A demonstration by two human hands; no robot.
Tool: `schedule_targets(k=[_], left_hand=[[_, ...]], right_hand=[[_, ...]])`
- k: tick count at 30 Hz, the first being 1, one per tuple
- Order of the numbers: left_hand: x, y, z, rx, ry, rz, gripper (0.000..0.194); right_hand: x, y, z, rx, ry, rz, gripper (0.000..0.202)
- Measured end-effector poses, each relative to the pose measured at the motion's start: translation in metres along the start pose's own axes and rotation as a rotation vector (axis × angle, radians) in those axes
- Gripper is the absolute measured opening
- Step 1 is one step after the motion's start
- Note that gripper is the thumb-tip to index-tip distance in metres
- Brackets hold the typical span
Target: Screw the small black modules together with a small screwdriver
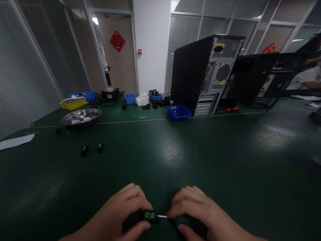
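Between the fingers and thumb of my left hand (126, 217) is a small black case with a green circuit board (150, 214) showing on top. A thin silvery rod (161, 216) runs from the right end of this case to the fingertips of my right hand (198, 216). The right fingers are curled over the rod's far end, and whatever handle it may have is hidden. Both hands rest low over the green tabletop (164, 165). Farther off to the left lie two similar small black cases, one (85, 150) beside another (100, 147).
A shiny metal bowl (81, 117) and a white paper sheet (12, 143) lie at left. Blue bins, including one (179, 112) by a black computer tower (201, 75), line the back. A red-handled tool (232, 109) lies beside the tower. People sit at far right.
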State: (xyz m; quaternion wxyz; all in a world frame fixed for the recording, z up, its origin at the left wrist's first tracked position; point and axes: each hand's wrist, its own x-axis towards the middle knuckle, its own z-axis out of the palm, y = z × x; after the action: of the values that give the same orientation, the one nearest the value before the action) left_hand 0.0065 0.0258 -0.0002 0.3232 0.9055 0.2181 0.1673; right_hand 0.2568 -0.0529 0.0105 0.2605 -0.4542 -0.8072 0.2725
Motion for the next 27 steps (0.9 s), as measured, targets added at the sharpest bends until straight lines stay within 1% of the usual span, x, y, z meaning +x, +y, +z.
schedule_targets(k=[6,9,15,22,24,27], left_hand=[[-0.0013,-0.0018,-0.0005,-0.061,0.039,0.012,0.024],[-0.0012,-0.0024,0.0002,-0.076,0.040,0.008,0.024],[-0.0003,-0.0030,-0.0002,-0.111,0.045,-0.002,0.025],[0.0006,-0.0018,-0.0036,-0.107,0.012,-0.034,0.023],[0.0007,-0.0020,-0.0035,-0.111,0.015,-0.028,0.023],[0.0000,-0.0016,-0.0019,-0.108,0.021,-0.009,0.024]], right_hand=[[-0.0018,0.0033,0.0014,0.021,0.033,-0.021,0.027],[-0.0025,0.0046,0.0023,0.027,0.041,-0.024,0.027],[-0.0011,0.0027,0.0029,0.038,0.013,0.002,0.027],[-0.0020,-0.0009,0.0010,0.043,0.011,0.031,0.029],[-0.0020,-0.0005,0.0008,0.043,0.015,0.028,0.029],[-0.0008,0.0008,0.0002,0.051,-0.010,0.020,0.027]])
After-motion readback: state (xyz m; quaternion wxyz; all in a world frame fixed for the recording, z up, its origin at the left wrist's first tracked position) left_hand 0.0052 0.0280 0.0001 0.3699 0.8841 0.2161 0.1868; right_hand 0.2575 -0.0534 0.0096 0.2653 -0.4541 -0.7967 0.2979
